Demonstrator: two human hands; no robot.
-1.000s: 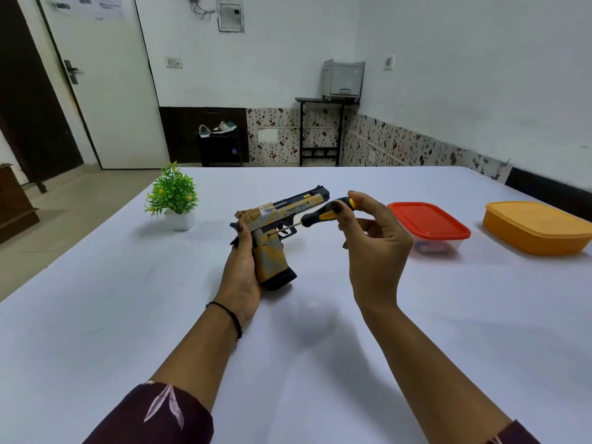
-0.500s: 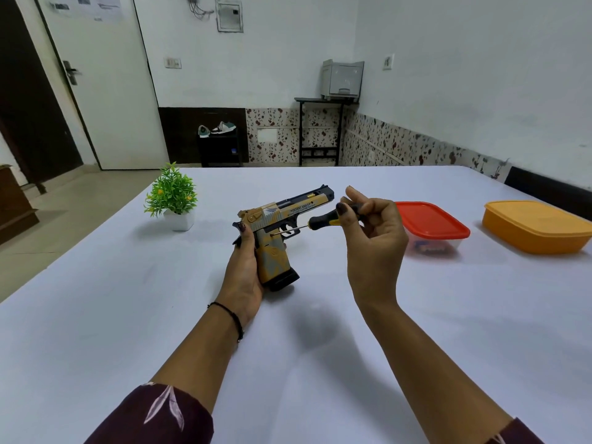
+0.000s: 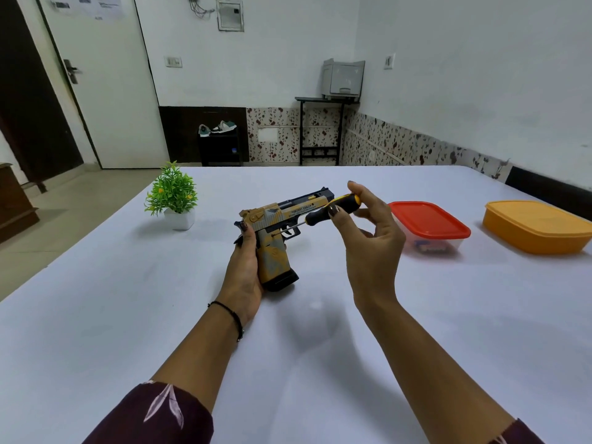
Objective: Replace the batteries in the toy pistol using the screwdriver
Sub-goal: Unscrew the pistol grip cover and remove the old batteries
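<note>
Toy pistol: a tan-and-grey plastic toy pistol with a black slide and black magazine base is held above the white table, near its middle, barrel pointed away and to the right.
Left hand: the left hand is wrapped around the back of the grip, fingers closed on it, thumb laid up along the rear of the frame; a thin black cord bracelet is worn on the wrist.
Screwdriver: a small screwdriver with a black-and-yellow handle is held slanted, its thin metal shaft run down and left to the side of the frame just above the trigger, where the tip is seen touching.
Right hand: the handle is pinched by the thumb and forefinger of the right hand; the other fingers are curled loosely behind.
In the way: part of the handle and part of the slide's muzzle end are hidden by the right-hand fingers; the back of the grip is covered by the left palm.
Right of the hands: a clear plastic box with a red lid is set near the right hand, small items dimly visible inside; a closed orange plastic box is set further right, apart from it.
Left of the hands: a small green artificial plant in a white pot is stood well apart from the pistol.
Sleeves: dark maroon patterned sleeves are seen at the lower edge.
</note>
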